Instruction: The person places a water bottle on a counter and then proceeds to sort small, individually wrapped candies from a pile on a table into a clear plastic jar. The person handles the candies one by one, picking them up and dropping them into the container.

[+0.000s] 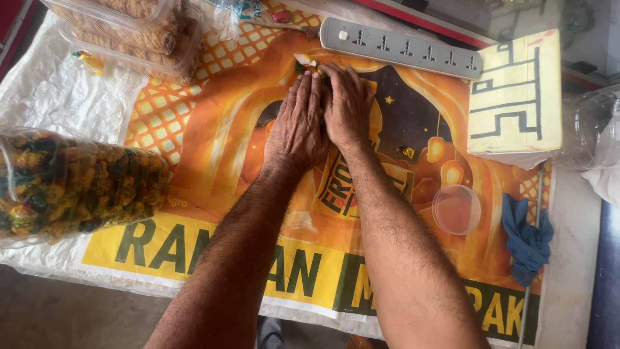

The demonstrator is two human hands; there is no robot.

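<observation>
Both my hands lie side by side, palms down, on an orange printed banner (213,148) that covers the table. My left hand (297,123) and my right hand (347,106) press together over a heap of small wrapped candies, mostly hidden beneath them. Only a few candy tips (305,63) in yellow, green and white wrappers peek out past my fingertips. One loose candy (407,152) lies to the right of my right wrist. My fingers are curled close over the heap.
A large clear bag of yellow-green candies (71,184) lies at the left. Clear tubs of biscuits (139,32) stand at the back left, a grey power strip (400,46) behind my hands. A yellow painted board (516,90), a clear round lid (456,209) and a blue cloth (526,239) sit to the right.
</observation>
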